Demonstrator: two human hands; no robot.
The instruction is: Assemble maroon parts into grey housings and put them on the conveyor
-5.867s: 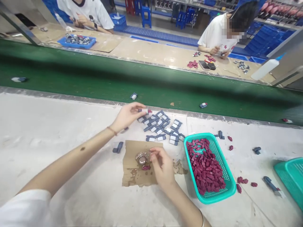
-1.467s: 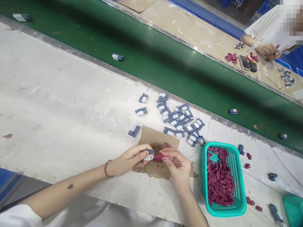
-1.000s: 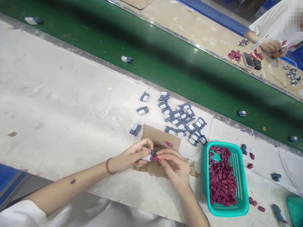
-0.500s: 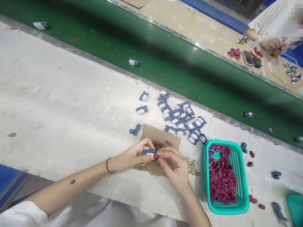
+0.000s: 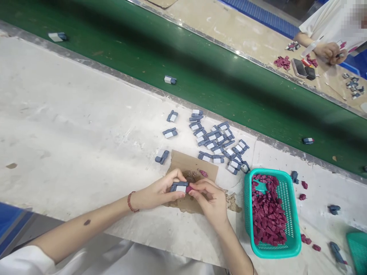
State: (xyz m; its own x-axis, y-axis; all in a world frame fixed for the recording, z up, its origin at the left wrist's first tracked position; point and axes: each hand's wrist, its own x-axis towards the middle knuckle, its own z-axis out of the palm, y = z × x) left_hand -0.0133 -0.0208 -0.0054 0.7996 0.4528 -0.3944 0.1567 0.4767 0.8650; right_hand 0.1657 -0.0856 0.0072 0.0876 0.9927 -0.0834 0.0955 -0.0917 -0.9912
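Note:
My left hand (image 5: pixel 160 191) pinches a small grey-and-white clip part (image 5: pixel 179 187) above a brown cardboard scrap (image 5: pixel 187 165). My right hand (image 5: pixel 209 200) meets it from the right, fingers closed on a small maroon piece (image 5: pixel 189 188) pressed against the end of the grey part. A dark glue blob (image 5: pixel 191 176) and one loose maroon piece (image 5: pixel 203 173) lie on the cardboard just behind my hands. A pile of several grey-and-white parts (image 5: pixel 213 143) lies beyond the cardboard. A teal basket (image 5: pixel 288 250) of maroon pieces (image 5: pixel 268 212) stands to my right.
A green conveyor belt (image 5: pixel 200 72) runs diagonally behind the white table, carrying a few grey parts (image 5: pixel 170 80). Across it a person's hands (image 5: pixel 329 51) work by maroon pieces and a phone. Loose grey and maroon bits lie right of the basket; a second teal basket (image 5: pixel 358 248) shows at the right edge.
About six seconds ago my left hand reached over the grey pile and my right was at the glue blob. Since then both hands have come together, the maroon piece pushed against the grey part.

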